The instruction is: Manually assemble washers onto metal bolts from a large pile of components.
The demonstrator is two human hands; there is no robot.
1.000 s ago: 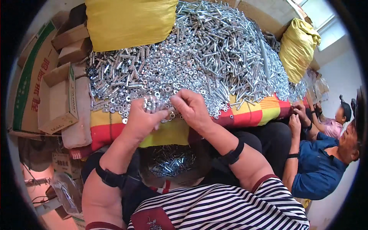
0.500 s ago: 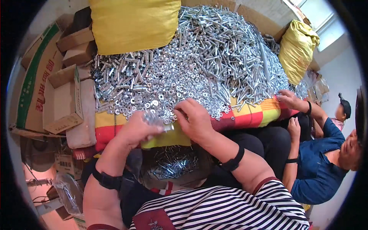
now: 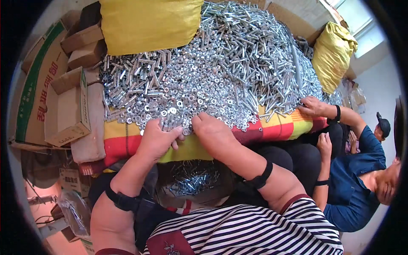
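My left hand [image 3: 158,139] is closed round a small bundle of silver cylindrical metal parts [image 3: 171,123], their exact kind unclear. It sits at the near edge of a heap of washers and nuts [image 3: 199,91]. Just to its right, my right hand [image 3: 210,131] has its fingers bent and pressed together at the heap's edge; anything between them is hidden. Metal sleeves [image 3: 144,78] lie at the heap's left, and long bolts or rods [image 3: 255,55] pile up at the back and right. A checkered cloth [image 3: 117,142] lies under the near edge.
An open cardboard box [image 3: 66,110] stands at the left. Yellow sacks [image 3: 151,25] rest behind the heap and at the far right. Below the cloth, a box holds loose bolts [image 3: 193,180]. At the right, a co-worker's hand [image 3: 312,106] touches the heap.
My left hand, blurred before, is now steady and slightly higher with the metal parts. My right hand's fingers have drawn down and closed. The view has shifted slightly.
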